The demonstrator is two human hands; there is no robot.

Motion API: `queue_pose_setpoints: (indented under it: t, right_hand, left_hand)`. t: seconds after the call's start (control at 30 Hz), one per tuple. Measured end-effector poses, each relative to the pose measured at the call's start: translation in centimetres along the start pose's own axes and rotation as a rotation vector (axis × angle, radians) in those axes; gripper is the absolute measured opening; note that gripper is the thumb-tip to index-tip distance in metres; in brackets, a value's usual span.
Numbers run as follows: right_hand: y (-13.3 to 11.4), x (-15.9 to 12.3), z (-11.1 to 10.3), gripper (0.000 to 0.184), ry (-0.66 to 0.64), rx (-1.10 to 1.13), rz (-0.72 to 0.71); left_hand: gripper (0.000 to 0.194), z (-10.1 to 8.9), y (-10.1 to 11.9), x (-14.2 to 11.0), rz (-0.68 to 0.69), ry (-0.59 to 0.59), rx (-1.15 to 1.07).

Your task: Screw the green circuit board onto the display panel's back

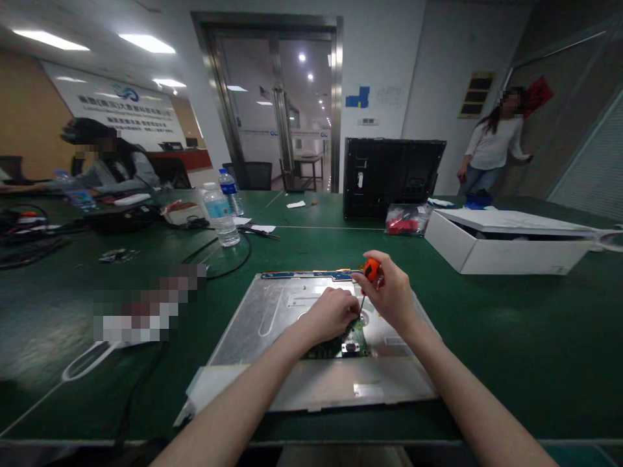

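My right hand (392,292) grips the orange and black handle of a screwdriver (372,269). Its thin shaft points down to a green circuit board (360,340) with a metal-edged connector. Close beside the shaft, my left hand (335,311) is closed with its fingertips pressed together; what they pinch, if anything, is hidden. The board sits on the silvery back of a flat display panel (263,311), which lies on the green table. A narrow blue circuit strip (306,275) runs along the panel's far edge. The left hand covers part of the green board.
A white box (511,253) stands to the right, with a plastic bag of red items (406,220) beside it. Behind is a black monitor casing (389,178). Water bottles (221,217) and cables are at left. One person sits at left; another stands at back right.
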State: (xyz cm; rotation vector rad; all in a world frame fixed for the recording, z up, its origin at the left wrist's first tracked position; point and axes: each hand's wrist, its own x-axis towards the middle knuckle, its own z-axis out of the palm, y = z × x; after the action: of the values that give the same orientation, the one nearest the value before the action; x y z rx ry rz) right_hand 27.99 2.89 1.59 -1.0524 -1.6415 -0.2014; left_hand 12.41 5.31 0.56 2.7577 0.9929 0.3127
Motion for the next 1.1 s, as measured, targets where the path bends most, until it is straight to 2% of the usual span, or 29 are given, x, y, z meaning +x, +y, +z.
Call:
queue_pose_setpoints:
  t: [0.3, 0.53, 1.03, 1.1]
  right_hand:
    - [-0.38, 0.05, -0.46, 0.034, -0.063, 0.069, 0.027]
    - [-0.28, 0.11, -0.14, 0.02, 0.006, 0.033, 0.029]
    - [-0.2, -0.05, 0.02, 0.03, 0.07, 0.005, 0.054]
    - [-0.13, -0.04, -0.06, 0.03, 0.053, -0.006, 0.021]
  left_hand:
    - [0.015, -0.03, 0.05, -0.01, 0.018, -0.001, 0.017]
    - [0.015, 0.14, -0.12, 0.01, 0.017, 0.004, -0.008]
    - [0.016, 0.0, 0.07, -0.11, 0.006, 0.008, -0.004]
    - [0.017, -0.01, 0.08, -0.14, 0.004, 0.01, -0.004]
